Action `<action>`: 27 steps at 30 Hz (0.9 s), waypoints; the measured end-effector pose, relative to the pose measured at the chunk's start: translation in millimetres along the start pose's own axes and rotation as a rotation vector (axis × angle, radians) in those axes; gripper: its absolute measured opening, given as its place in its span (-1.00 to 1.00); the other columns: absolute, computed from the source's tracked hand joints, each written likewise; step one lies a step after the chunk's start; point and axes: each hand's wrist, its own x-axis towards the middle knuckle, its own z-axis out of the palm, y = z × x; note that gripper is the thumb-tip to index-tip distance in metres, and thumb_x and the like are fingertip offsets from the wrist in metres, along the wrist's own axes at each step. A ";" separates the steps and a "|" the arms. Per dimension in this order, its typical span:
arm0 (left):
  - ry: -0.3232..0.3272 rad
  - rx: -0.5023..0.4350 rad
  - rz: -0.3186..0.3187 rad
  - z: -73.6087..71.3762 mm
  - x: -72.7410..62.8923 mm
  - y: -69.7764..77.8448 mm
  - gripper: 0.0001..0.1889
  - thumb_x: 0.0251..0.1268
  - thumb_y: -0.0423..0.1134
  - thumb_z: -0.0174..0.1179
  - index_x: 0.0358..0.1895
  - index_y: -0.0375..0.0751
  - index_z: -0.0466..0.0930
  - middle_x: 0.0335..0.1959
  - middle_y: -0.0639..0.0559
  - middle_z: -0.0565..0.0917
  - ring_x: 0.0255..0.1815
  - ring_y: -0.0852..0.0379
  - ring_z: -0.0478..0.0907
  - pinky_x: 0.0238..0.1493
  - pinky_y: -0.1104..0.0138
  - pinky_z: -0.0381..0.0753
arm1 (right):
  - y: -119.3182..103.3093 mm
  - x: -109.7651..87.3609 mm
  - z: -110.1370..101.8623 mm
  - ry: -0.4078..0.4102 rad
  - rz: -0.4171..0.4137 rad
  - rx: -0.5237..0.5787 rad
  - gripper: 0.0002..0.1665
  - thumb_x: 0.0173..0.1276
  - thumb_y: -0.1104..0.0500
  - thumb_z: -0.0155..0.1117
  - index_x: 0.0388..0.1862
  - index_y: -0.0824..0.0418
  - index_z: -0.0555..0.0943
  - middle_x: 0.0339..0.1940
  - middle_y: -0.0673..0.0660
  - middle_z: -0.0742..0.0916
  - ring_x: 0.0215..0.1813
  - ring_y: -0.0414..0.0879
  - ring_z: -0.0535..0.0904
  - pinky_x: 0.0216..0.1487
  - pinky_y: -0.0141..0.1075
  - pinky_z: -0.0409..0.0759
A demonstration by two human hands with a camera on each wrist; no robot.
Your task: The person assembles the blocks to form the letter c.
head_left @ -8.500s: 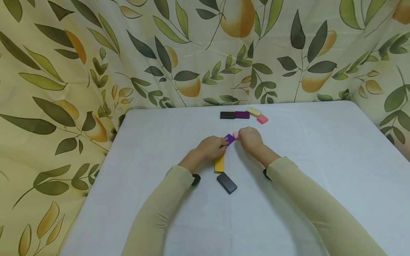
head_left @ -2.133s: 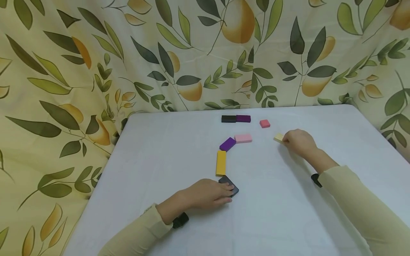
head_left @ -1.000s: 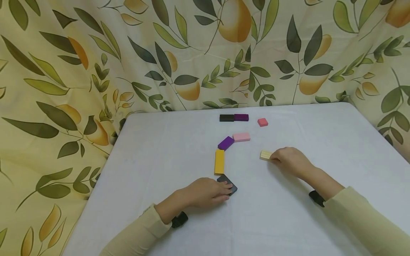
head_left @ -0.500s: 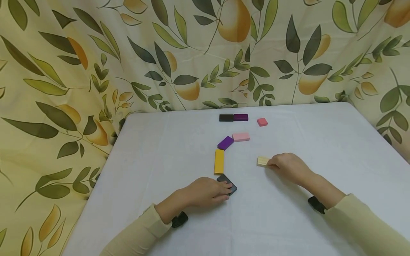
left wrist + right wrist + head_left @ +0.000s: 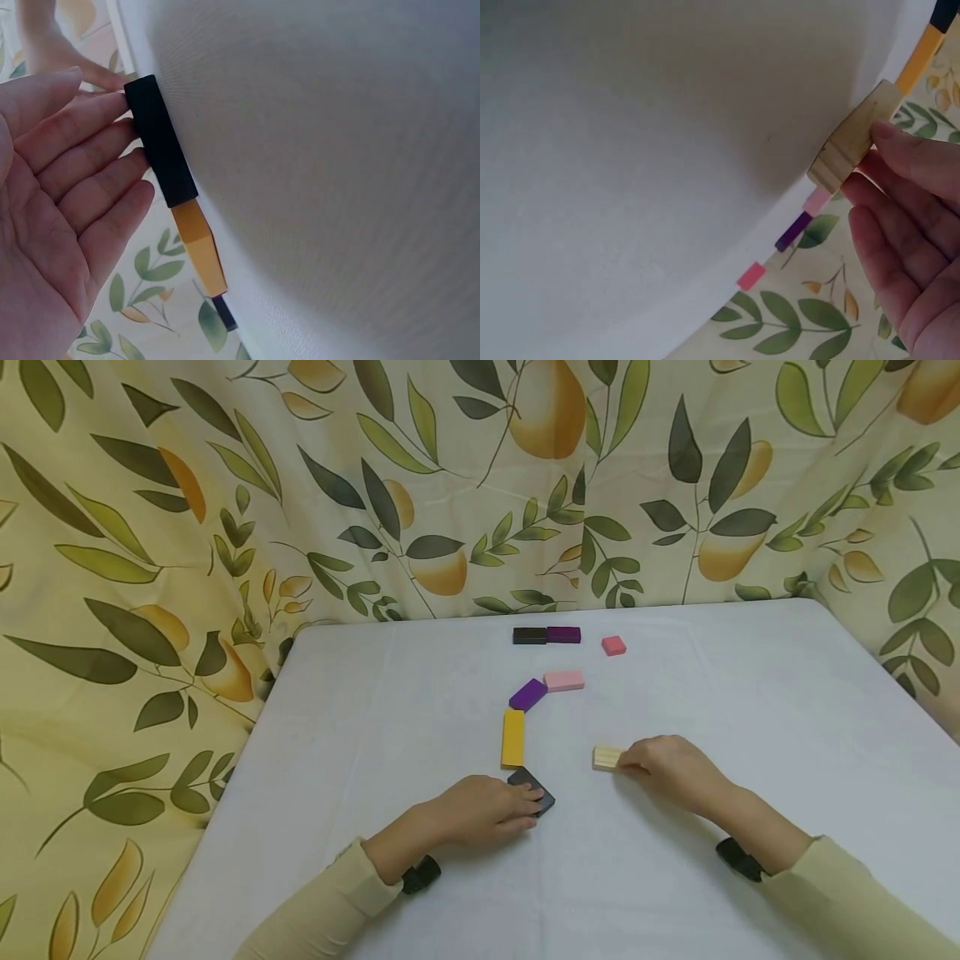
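Note:
My left hand rests its extended fingertips on a dark grey block, which lies slanted on the white table. In the left wrist view, the straight fingers touch that block's side. My right hand pinches one end of a pale wooden block between thumb and fingers, right of the grey block. Grooves show across the wooden block in the right wrist view. A yellow block meets the grey one's far corner; a purple block and a pink block continue the curved line.
At the table's back lie a black block and a dark purple block, end to end. A small coral-red block lies to their right. A leaf-and-fruit patterned cloth hangs behind and left of the white table.
Both hands left the purple and pink blocks. My left hand came to the grey block and stays there. My right hand took the wooden block from the back and carried it nearer and leftward.

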 end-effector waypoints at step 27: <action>-0.015 -0.014 -0.012 -0.6 0.5 0.4 -0.60 0.44 -0.05 -0.11 0.22 -0.11 0.45 0.20 0.16 0.44 0.21 0.29 0.33 0.13 0.40 0.32 | -33.9 -2.0 2.7 -0.088 -0.052 0.031 -0.81 -0.09 0.38 0.46 -0.44 0.19 0.72 -0.48 -0.03 0.71 -0.40 -0.16 0.62 -0.32 -0.26 0.58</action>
